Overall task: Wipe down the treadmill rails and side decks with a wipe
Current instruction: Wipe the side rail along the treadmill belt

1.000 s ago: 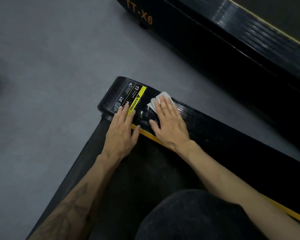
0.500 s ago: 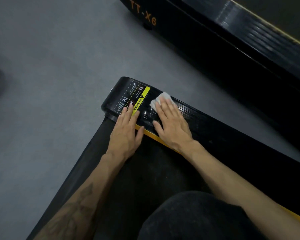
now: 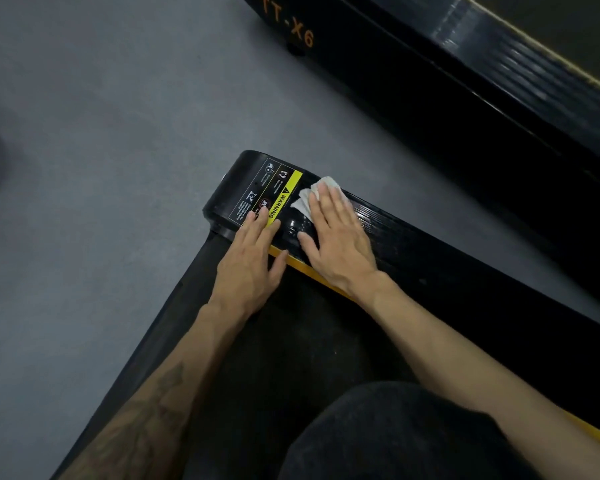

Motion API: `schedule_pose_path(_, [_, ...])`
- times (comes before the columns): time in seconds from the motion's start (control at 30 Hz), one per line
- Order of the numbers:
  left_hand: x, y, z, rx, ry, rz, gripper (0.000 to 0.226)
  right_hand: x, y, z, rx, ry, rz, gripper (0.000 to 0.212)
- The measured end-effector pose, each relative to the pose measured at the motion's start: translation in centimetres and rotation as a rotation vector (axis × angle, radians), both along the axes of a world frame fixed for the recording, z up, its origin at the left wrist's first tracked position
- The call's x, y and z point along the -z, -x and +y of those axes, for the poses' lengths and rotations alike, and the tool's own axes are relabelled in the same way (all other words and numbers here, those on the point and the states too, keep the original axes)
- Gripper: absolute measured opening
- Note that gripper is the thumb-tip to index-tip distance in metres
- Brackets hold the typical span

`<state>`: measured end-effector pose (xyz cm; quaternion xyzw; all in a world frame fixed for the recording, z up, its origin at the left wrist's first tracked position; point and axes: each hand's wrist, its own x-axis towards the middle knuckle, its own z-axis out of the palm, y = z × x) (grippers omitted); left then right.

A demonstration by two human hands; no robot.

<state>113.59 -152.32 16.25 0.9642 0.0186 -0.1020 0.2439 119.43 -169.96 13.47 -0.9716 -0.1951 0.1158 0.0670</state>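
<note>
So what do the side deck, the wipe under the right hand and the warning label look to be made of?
Side deck: looks like glossy black ribbed plastic; light glints off its grooves. Wipe: thin white nonwoven cloth or paper, crumpled and folding under the right hand. Warning label: probably a printed adhesive sticker, flat, yellow and black.
</note>
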Motion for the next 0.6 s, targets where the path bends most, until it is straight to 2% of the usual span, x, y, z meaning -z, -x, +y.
schedule_pose_path(0.17, [0.0,-0.1,0.1,-0.006,0.010,0.014,0.062,-0.6,1.4,-4.9,-0.283,0.027,0.005,0.071])
schedule_pose_path(0.27, [-0.1,-0.1,0.0,-0.012,0.022,0.025,0.062,-0.7,1.2,-5.2,-0.175,0.074,-0.012,0.072])
schedule_pose_path(0.43, [0.1,0.0,-0.1,-0.013,0.005,0.008,0.061,-0.3,0.6,-0.1,0.030,0.044,-0.035,0.078])
schedule_pose_path(0.5, [0.1,0.0,0.0,-0.014,0.015,0.003,0.061,0.1,1.1,0.7,-0.003,0.035,-0.040,0.078])
schedule_pose_path(0.6, [0.2,0.1,0.1,-0.007,0.027,0.002,0.061,-0.1,2.7,-1.4,-0.220,0.019,-0.019,0.073])
